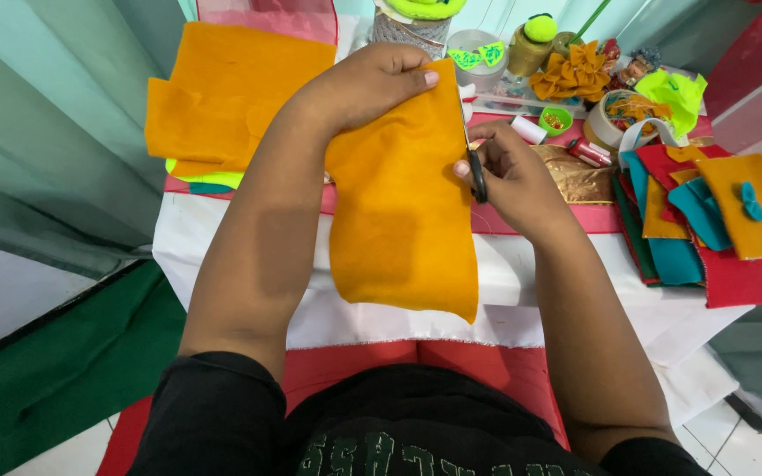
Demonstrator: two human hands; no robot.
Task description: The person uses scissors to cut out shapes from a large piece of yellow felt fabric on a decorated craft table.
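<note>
The step in hand looks like cutting: the left hand (372, 84) pinches the top edge of a soft, matte orange felt sheet (403, 189), its grip clamped on the cloth, which hangs over the white-covered tabletop (240, 256). Just right of that grip, the right hand (509, 176) closes through black scissors (476, 172) along the felt's right edge. Continuing the cut calls for keeping the limp felt taut; cut red, teal and orange felt pieces (716, 225) lie further right.
</note>
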